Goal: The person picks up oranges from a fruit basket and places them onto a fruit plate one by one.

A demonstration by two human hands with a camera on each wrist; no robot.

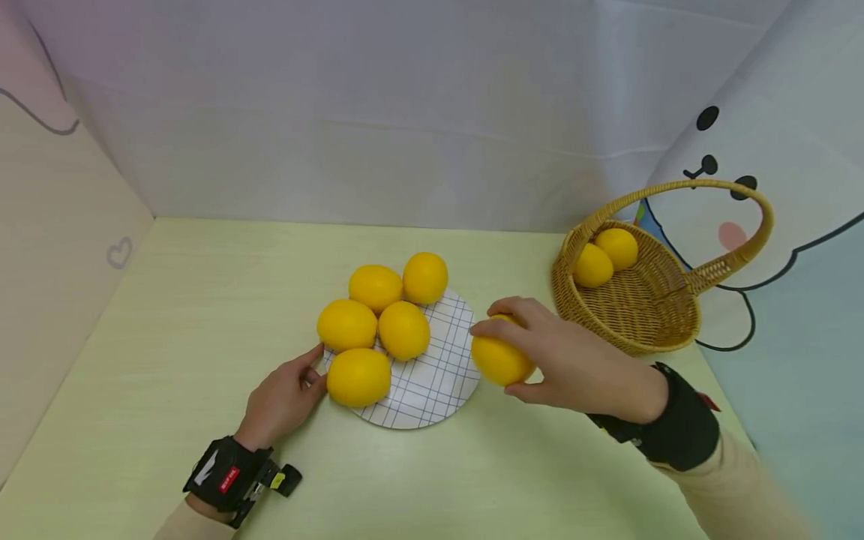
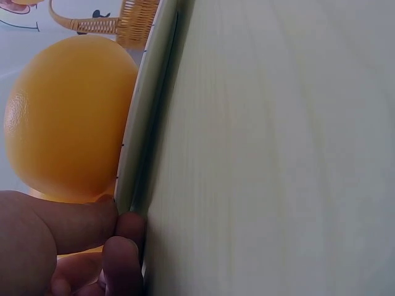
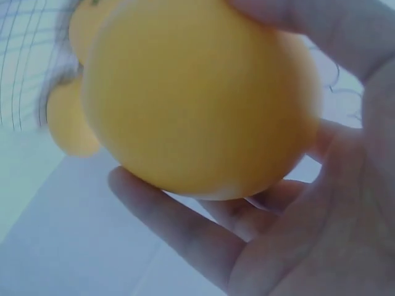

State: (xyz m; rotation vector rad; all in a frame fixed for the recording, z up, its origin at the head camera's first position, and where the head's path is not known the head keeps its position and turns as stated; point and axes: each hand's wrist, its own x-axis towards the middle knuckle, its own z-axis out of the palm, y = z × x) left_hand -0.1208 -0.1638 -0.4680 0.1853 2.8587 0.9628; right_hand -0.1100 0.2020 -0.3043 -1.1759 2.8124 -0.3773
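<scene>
My right hand (image 1: pixel 563 352) grips a yellow-orange fruit (image 3: pixel 203 98) that looks like an orange, holding it just off the right edge of a round plate (image 1: pixel 439 375) with a blue grid pattern. Thumb and fingers wrap its sides in the right wrist view. On the left half of the plate sit several more oranges (image 1: pixel 359 377). My left hand (image 1: pixel 283 397) pinches the plate's left rim (image 2: pixel 137 123), beside the nearest orange (image 2: pixel 71 117); the left wrist view has the thumb at the rim and fingertips against its underside.
A wicker basket (image 1: pixel 641 300) with a tall arched handle stands at the back right, two oranges (image 1: pixel 594 265) inside at its left. The pale wooden table (image 1: pixel 169 315) meets a white cloth backdrop (image 1: pixel 405 112) behind and printed panels at both sides.
</scene>
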